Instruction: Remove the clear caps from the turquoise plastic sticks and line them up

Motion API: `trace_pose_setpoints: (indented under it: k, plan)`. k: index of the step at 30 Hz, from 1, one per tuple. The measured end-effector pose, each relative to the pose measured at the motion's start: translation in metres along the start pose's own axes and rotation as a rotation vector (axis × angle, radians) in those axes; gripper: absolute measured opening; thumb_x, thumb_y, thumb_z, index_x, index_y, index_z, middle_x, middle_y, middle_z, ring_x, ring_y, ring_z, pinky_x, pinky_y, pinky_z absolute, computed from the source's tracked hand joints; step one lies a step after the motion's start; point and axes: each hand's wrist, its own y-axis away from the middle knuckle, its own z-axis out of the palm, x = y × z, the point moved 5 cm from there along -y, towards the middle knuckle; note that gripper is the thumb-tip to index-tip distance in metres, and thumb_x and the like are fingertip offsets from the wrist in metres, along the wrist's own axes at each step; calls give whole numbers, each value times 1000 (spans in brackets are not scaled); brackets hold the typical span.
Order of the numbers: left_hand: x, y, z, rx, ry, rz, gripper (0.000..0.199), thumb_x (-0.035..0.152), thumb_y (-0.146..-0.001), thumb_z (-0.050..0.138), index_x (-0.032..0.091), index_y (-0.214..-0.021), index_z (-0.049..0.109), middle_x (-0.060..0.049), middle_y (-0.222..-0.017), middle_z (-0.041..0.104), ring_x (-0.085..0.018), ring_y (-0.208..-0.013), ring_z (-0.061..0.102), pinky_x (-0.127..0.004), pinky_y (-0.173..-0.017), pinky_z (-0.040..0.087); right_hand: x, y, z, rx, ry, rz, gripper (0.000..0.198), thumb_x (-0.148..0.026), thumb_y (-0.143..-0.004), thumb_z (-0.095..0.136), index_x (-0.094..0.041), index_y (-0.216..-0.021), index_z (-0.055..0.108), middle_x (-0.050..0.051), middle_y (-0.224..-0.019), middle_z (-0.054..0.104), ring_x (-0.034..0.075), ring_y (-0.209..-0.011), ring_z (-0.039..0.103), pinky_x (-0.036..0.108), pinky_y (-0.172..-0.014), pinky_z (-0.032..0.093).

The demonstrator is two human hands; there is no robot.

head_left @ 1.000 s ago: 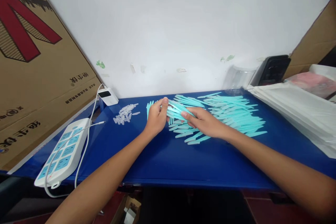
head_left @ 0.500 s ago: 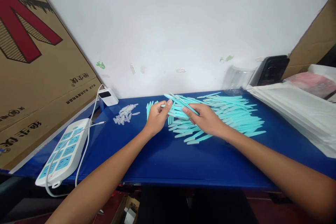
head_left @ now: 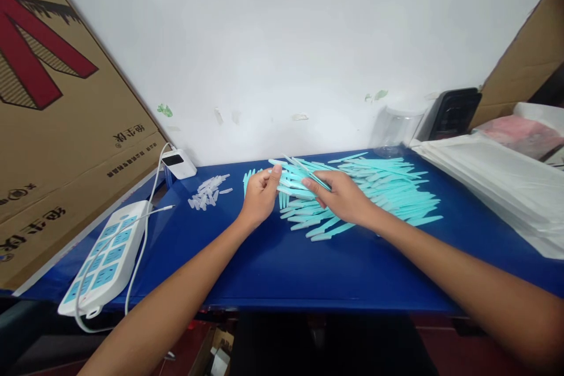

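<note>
My right hand (head_left: 337,191) is closed around a bunch of slim turquoise eyebrow razors (head_left: 297,176), fanned out toward the left. At the bunch's left ends, my left hand (head_left: 259,194) pinches with thumb and fingers; a razor tip seems to be in that pinch, though the fingers partly hide it. A large heap of the same razors (head_left: 396,188) spreads over the blue table beneath and right of my right hand. Behind my left hand lies a smaller row of razors (head_left: 247,179). Farther left is a little pile of translucent blade caps (head_left: 207,191).
A white power strip (head_left: 106,258) with a cable lies along the blue table's (head_left: 264,276) left side, near a small white device (head_left: 180,163). White plastic bags (head_left: 484,182) are stacked at right. A clear jar (head_left: 399,129) and black case (head_left: 456,114) stand by the wall.
My left hand has shifted slightly left, a bit farther from my right hand. The right hand keeps its hold on the bunch. The whole view has moved a little.
</note>
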Motion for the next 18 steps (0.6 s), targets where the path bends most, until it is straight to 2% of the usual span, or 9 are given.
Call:
trace_pose_setpoints:
  k: [2, 7, 13, 18]
  plan:
    - [1, 0, 1, 1, 15, -10, 60, 70, -101, 51, 21, -67, 40, 6, -52, 34, -9, -45, 32, -27, -46, 25, 1, 0, 0, 21, 3, 15, 61, -68, -102, 50, -23, -62, 47, -3, -54, 53, 16, -54, 51, 31, -64, 40]
    - [4, 3, 8, -120, 105, -92, 61, 72, -100, 50, 23, -67, 36, 6, -49, 32, -9, -42, 29, -28, -43, 23, 3, 0, 0, 56, 45, 5, 60, -69, -101, 51, -23, -63, 48, -2, -56, 53, 17, -58, 50, 31, -63, 37]
    - [4, 7, 11, -151, 86, -32, 59, 70, -102, 47, 22, -69, 39, 6, -53, 34, -9, -47, 28, -27, -47, 25, 9, -2, -3, 138, 17, 28, 51, -64, -103, 50, -21, -81, 67, -1, -59, 58, 19, -61, 55, 32, -66, 40]
    - [1, 9, 14, -158, 54, -33, 58, 70, -103, 45, 22, -72, 40, 6, -54, 37, -9, -48, 30, -26, -48, 27, 5, 0, -2, 137, 30, -3, 52, -63, -104, 49, -22, -72, 56, 0, -60, 56, 18, -61, 52, 31, -65, 39]
